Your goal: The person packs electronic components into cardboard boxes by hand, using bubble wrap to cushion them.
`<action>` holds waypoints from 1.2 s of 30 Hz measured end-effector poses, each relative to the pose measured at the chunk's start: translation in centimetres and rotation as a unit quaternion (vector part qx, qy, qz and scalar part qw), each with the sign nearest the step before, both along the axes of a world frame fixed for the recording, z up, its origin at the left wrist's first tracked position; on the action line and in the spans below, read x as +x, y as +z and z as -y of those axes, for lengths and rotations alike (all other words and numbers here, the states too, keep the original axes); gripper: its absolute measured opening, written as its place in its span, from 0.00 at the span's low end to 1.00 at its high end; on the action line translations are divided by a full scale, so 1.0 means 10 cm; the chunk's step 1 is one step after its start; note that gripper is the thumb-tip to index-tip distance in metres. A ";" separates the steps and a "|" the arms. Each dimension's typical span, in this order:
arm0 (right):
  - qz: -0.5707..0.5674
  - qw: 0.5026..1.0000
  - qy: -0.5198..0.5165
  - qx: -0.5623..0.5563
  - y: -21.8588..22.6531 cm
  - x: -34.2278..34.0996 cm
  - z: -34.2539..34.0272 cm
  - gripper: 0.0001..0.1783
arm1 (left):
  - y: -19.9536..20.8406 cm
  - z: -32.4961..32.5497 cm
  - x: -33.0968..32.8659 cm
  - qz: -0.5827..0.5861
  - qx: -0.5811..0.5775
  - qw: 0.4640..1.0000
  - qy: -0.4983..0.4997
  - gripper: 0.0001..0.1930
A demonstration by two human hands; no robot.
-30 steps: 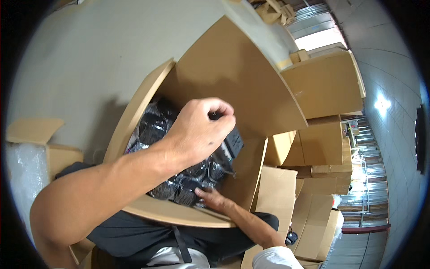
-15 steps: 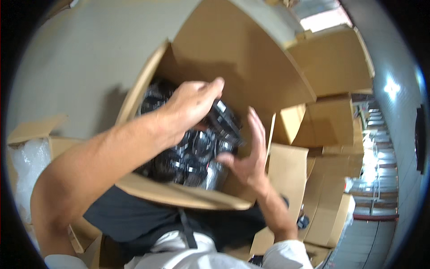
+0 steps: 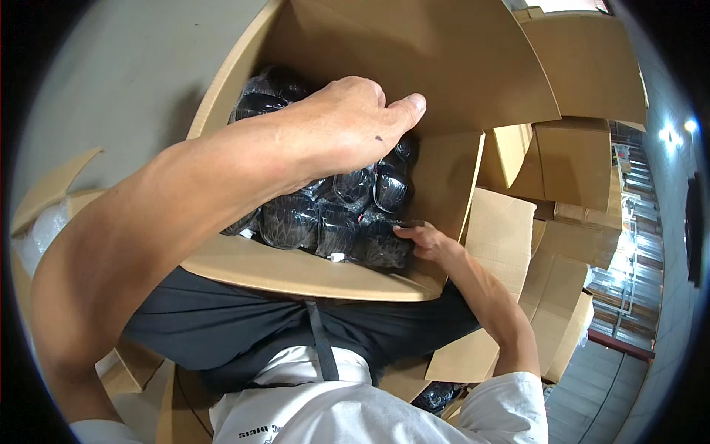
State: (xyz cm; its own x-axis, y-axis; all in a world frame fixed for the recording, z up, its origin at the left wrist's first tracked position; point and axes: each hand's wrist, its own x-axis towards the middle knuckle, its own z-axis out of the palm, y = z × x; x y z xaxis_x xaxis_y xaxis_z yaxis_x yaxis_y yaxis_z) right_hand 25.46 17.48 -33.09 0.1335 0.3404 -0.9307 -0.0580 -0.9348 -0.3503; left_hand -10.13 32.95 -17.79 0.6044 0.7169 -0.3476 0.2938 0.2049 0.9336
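A large open cardboard box (image 3: 310,280) stands in front of me, holding several rounded black bundles wrapped in clear plastic. Over the middle of it hangs my left hand (image 3: 362,122), back upward and thumb stuck out to the right. Its other fingers are bent down out of sight, so whatever they may hold is hidden. At the box's near right corner, my right hand (image 3: 427,240) has its thumb and fingers closed at the edge of a black wrapped bundle (image 3: 381,246). My left forearm covers part of the contents.
Opened cardboard boxes (image 3: 573,159) are stacked to the right, with flattened cardboard (image 3: 499,229) beside my right arm. A smaller box with clear plastic wrap (image 3: 48,226) sits at the left. More black wrapped items (image 3: 438,397) lie low near my right sleeve.
The black wrapped item earlier between my hands no longer shows there. My right hand went from spread in the air to down at a bundle in the near right corner. The view has shifted.
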 end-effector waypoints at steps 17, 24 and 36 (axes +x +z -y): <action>0.418 0.462 0.782 0.029 -0.89 0.01 0.40 0.76 | 0.53 -0.04 -0.16 0.025 0.228 0.960 0.160 0.23; 0.371 0.575 0.710 0.166 -0.18 -0.52 0.18 0.37 | 0.65 0.91 -1.46 0.093 0.343 0.854 0.381 0.13; 0.287 0.605 0.656 0.348 0.56 -0.99 0.05 0.37 | -1.16 2.47 -3.98 -0.582 0.126 0.764 0.248 0.22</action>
State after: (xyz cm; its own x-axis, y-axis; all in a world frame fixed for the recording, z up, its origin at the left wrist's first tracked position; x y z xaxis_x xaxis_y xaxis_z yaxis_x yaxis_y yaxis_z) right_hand 15.57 16.96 -27.53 -0.4437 0.7864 -0.4299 0.8920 0.3411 -0.2966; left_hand -49.93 8.24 -29.37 -0.3772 0.8899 -0.2565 0.8993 0.4181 0.1283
